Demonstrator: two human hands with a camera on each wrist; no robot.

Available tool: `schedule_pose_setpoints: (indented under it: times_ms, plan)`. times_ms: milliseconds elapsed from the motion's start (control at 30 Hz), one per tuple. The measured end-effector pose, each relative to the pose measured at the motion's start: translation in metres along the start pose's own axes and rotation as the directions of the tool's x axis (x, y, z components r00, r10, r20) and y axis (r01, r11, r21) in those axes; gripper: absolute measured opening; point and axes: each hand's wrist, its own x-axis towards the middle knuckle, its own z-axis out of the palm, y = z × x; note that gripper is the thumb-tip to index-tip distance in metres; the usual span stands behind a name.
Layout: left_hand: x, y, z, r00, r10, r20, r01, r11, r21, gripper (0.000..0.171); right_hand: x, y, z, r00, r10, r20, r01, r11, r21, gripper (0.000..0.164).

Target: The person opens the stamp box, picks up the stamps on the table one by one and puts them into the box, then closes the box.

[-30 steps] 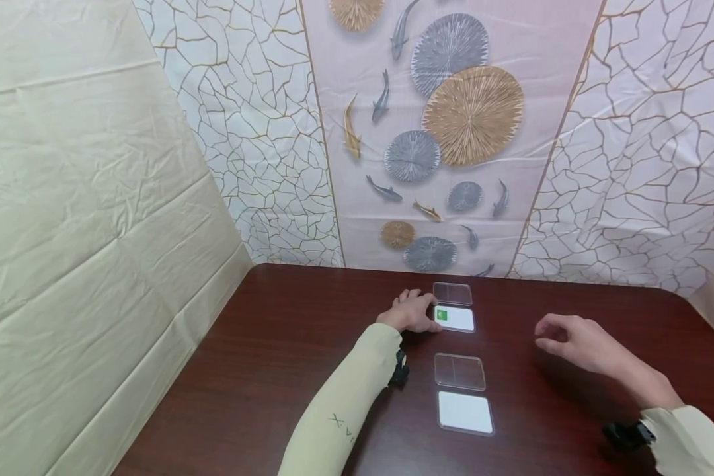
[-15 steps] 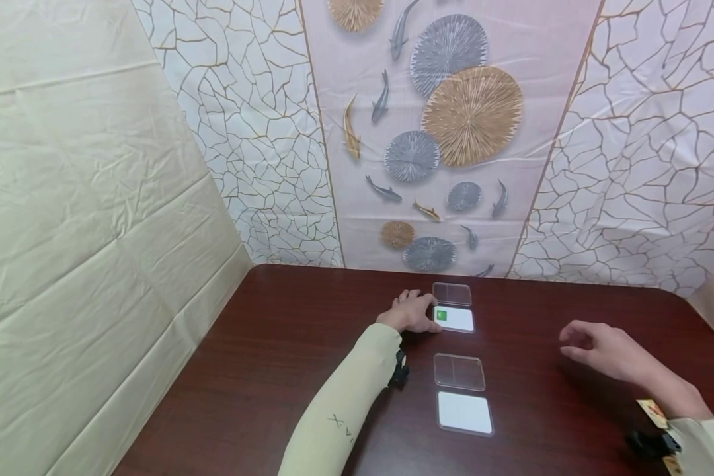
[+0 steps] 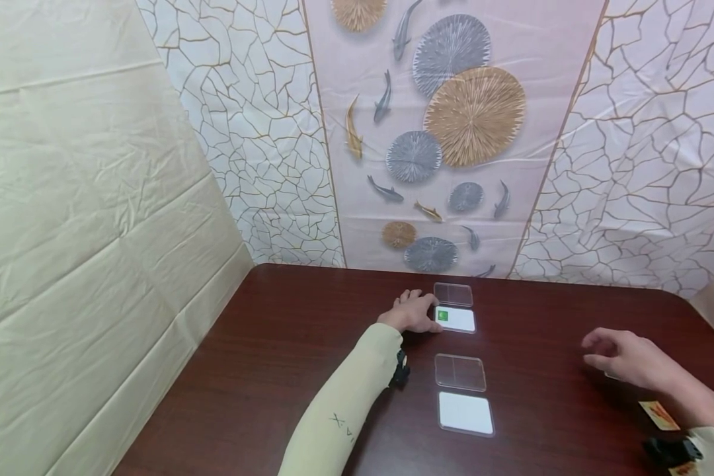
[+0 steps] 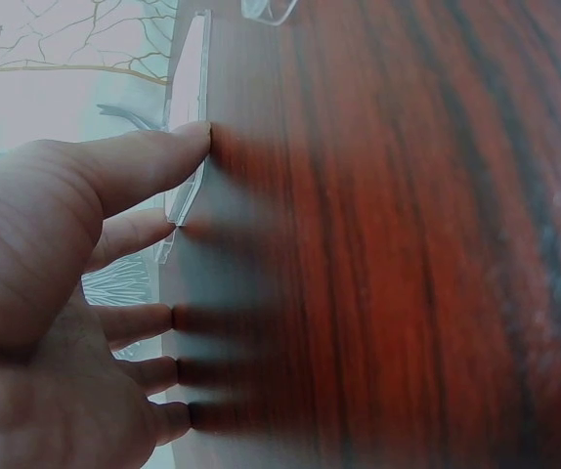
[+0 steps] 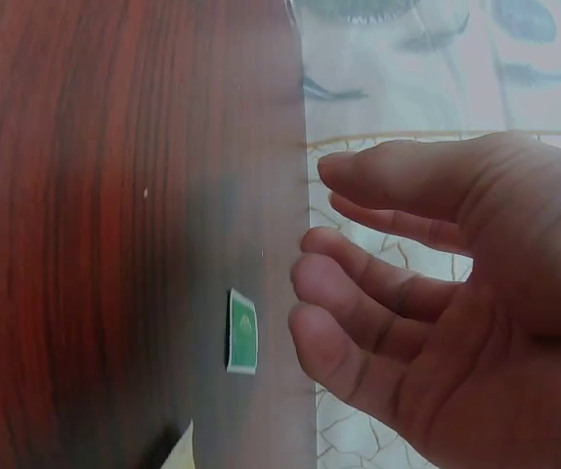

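Note:
My left hand [image 3: 413, 313] rests on the table around the left end of a clear plastic case [image 3: 465, 330], thumb and index finger at its edges. A white card [image 3: 461, 319] lies in that case with a small green stamp [image 3: 443, 316] at its left. The case's transparent lid [image 3: 453, 294] lies opened behind it. My right hand [image 3: 633, 357] hovers over the table's right side, fingers loosely curled and holding nothing. Close to its fingertips in the right wrist view, another green stamp [image 5: 243, 334] with a pale border lies on the table.
Nearer on the table lies a second opened case with a white card [image 3: 465, 412] and a clear lid [image 3: 459, 372]. An orange-yellow picture piece [image 3: 659, 415] lies beneath my right forearm. A patterned cloth [image 3: 434, 132] hangs behind the dark wooden table [image 3: 274, 370].
My right hand has moved right, away from the cases, and orange-yellow picture pieces have come into view by its wrist. The left hand has stayed at the case.

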Motion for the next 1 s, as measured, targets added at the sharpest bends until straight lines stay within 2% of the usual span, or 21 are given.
schedule_pose_setpoints:
  times_ms: [267,500,767,1000]
  plan:
    - [-0.001,0.000,0.000,1.000,-0.004,-0.002,0.004,1.000,-0.005,0.057,-0.004,0.010,-0.003,0.997,0.032,0.064,-0.036,0.997,0.063,0.029]
    - [-0.002,0.000,0.000,1.000,-0.016,0.000,0.016,0.999,-0.028,0.056,-0.003,0.021,-0.005,0.994,0.057,0.098,-0.061,0.997,0.044,0.030]
    - [-0.002,0.001,-0.001,1.000,-0.014,-0.002,0.014,0.999,-0.032,0.056,-0.004,0.030,-0.005,0.977,0.106,0.183,-0.120,0.991,0.066,0.027]
    - [-0.003,0.001,-0.001,1.000,-0.024,0.001,0.024,0.999,-0.026,0.057,-0.003,0.034,-0.003,0.968,0.135,0.214,-0.160,0.982,0.103,0.028]
